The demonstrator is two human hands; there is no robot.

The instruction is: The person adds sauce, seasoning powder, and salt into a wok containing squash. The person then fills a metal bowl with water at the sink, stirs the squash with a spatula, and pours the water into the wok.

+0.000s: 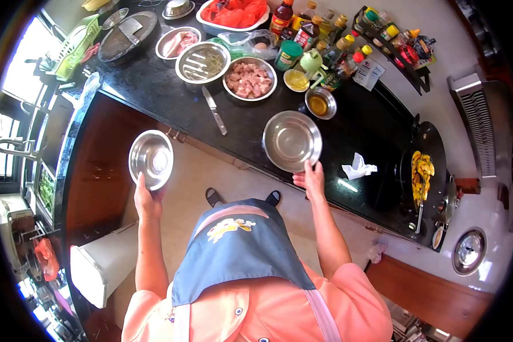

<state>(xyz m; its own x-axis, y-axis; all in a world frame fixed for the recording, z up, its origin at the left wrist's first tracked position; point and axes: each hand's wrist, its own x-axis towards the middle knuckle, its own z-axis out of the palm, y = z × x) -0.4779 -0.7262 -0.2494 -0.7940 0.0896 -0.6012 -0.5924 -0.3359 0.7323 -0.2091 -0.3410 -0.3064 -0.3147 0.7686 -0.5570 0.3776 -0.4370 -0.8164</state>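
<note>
Apart, my left hand (148, 199) grips a shiny steel bowl (151, 161), my right hand (312, 179) a wider basin (292, 141) near the counter (242, 122)'s front edge; a dish (249, 99) holds meat (249, 78).

A knife (214, 110) lies near the meat (249, 80); a tissue (359, 167) (white, crumpled) rests near the wok (432, 135).

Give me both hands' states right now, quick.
Left hand: closed, holding a metal bowl.
Right hand: at the near rim of a second metal bowl; whether it grips cannot be told.
</note>
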